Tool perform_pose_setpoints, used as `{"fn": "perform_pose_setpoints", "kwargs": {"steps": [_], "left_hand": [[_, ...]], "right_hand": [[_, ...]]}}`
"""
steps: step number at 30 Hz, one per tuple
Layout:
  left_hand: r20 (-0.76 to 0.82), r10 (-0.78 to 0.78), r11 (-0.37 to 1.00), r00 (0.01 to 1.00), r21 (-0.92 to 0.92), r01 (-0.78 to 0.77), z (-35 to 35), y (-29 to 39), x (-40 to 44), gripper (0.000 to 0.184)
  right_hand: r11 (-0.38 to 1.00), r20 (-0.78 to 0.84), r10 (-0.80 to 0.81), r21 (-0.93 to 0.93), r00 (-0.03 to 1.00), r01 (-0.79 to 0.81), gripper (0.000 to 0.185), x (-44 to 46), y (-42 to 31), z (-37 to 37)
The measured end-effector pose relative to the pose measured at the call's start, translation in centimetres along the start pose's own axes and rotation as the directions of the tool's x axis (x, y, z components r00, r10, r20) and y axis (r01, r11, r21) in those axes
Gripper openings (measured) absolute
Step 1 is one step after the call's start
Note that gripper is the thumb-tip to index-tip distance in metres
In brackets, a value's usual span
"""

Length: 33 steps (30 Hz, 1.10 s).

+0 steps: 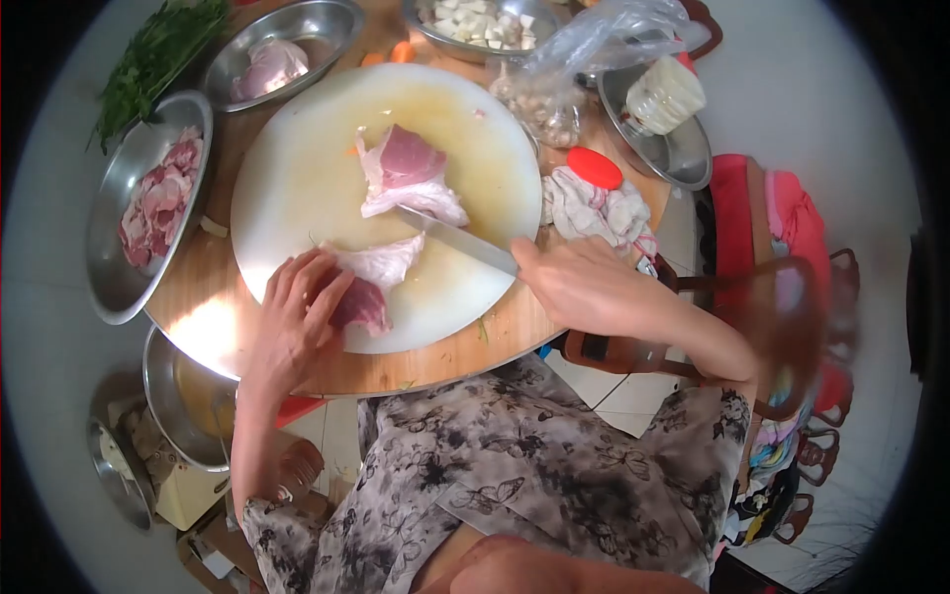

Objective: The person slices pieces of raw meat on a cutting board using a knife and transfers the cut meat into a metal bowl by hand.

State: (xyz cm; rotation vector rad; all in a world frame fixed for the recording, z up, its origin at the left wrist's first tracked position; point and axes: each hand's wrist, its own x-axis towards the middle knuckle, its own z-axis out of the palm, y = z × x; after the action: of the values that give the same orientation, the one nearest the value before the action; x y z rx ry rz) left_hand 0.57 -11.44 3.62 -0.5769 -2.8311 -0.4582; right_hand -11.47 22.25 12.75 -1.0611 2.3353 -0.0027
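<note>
My right hand is closed around the handle of a knife. The blade points left, and its tip reaches the lower edge of a skin-on piece of raw meat on the round white cutting board. Nearer to me on the board lies a second piece of raw meat, pale skin upward and red flesh at the near end. The curled fingers of my left hand grip its left side and hide part of it. A gap separates the two pieces.
Left of the board, a metal bowl holds cut meat; another bowl behind holds a larger piece. Leafy greens lie far left. Behind stands a bowl of white cubes. A cloth, red lid and plastic bag sit right.
</note>
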Motion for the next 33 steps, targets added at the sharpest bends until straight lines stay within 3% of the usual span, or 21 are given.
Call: {"fn": "perform_pose_setpoints", "kwargs": {"steps": [2, 3, 5, 7, 8, 9, 10, 11, 12, 14, 16, 19, 20, 22, 28, 30, 33], "left_hand": [[-0.022, 0.025, 0.999, 0.999, 0.027, -0.024, 1.1, -0.8, 0.8, 0.078], [-0.056, -0.012, 1.0, 0.998, 0.022, 0.013, 1.6, -0.9, 1.5, 0.074], [-0.099, -0.064, 0.997, 0.993, 0.024, 0.067, 2.3, -1.0, 3.3, 0.07], [-0.214, -0.269, 0.899, 0.939, -0.405, 0.165, 2.5, -1.4, 5.2, 0.048], [-0.229, -0.272, 0.9, 0.935, -0.404, 0.163, 1.9, -2.0, 6.1, 0.048], [0.057, -0.486, 0.552, 0.872, -0.753, 0.357, 0.9, -2.4, 7.0, 0.038], [0.397, -0.516, 0.055, 0.759, -0.869, 0.491, 0.2, -2.8, 7.4, 0.029], [0.459, -0.433, -0.207, 0.776, -0.888, 0.41, 1.3, -4.0, 7.0, 0.029], [0.448, -0.438, -0.2, 0.779, -0.894, 0.402, 0.7, -3.2, 7.4, 0.029], [0.514, -0.456, -0.608, 0.727, -0.776, 0.166, -0.5, -0.3, 7.7, 0.028], [0.492, -0.454, -0.577, 0.743, -0.798, 0.176, 0.1, -0.3, 6.2, 0.034], [0.484, -0.645, -0.163, 0.591, -0.843, 0.512, 1.2, -1.3, 3.4, 0.048], [0.485, -0.65, -0.166, 0.585, -0.842, 0.514, 1.4, -1.1, 2.6, 0.048], [0.22, -0.779, 0.21, 0.587, -0.791, 0.575, 0.4, 0.5, 1.6, 0.051], [0.118, -0.763, 0.415, 0.636, -0.665, 0.621, 2.8, -0.9, 1.9, 0.063], [0.032, -0.768, 0.527, 0.64, -0.537, 0.659, 2.8, -0.6, 3.6, 0.055], [0.034, -0.696, 0.536, 0.717, -0.64, 0.55, 3.0, -0.9, 5.1, 0.045]], "right_hand": [[0.999, -0.158, -0.001, -0.049, 0.987, -0.007, 0.024, 1.7, 0.2, 0.9], [0.999, -0.157, -0.02, -0.053, 0.987, 0.012, 0.024, 2.4, 0.4, 1.1], [0.993, -0.294, 0.046, -0.088, 0.955, -0.075, 0.025, 3.3, 1.1, 1.1], [0.99, -0.323, 0.08, -0.082, 0.943, -0.112, 0.023, 3.5, 1.4, 1.0], [0.985, -0.35, 0.128, -0.063, 0.928, -0.159, 0.022, 3.5, 1.7, 0.7], [0.985, -0.356, 0.119, -0.077, 0.927, -0.156, 0.022, 3.5, 2.1, 0.8], [0.987, -0.375, 0.114, -0.061, 0.92, -0.147, 0.021, 3.3, 2.4, 1.1], [0.99, -0.396, 0.109, -0.042, 0.912, -0.136, 0.02, 3.2, 2.6, 1.2], [0.99, -0.404, 0.101, -0.049, 0.909, -0.132, 0.02, 3.2, 2.6, 1.4], [0.993, -0.345, 0.102, -0.018, 0.933, -0.116, 0.02, 3.0, 2.5, 1.8], [0.995, -0.349, 0.091, -0.015, 0.933, -0.102, 0.02, 2.9, 2.2, 1.9], [0.997, -0.363, 0.072, -0.004, 0.929, -0.079, 0.019, 2.8, 2.2, 2.3], [0.998, -0.385, 0.063, -0.003, 0.921, -0.07, 0.019, 2.8, 2.3, 2.4], [0.997, -0.374, 0.068, 0.004, 0.925, -0.071, 0.021, 2.9, 2.7, 2.6], [0.997, -0.372, 0.069, -0.014, 0.926, -0.079, 0.023, 3.3, 2.3, 2.5], [0.997, -0.383, 0.062, -0.016, 0.922, -0.074, 0.022, 3.4, 2.2, 2.6], [0.998, -0.407, 0.049, -0.012, 0.912, -0.058, 0.014, 3.4, 1.9, 2.8]]}}
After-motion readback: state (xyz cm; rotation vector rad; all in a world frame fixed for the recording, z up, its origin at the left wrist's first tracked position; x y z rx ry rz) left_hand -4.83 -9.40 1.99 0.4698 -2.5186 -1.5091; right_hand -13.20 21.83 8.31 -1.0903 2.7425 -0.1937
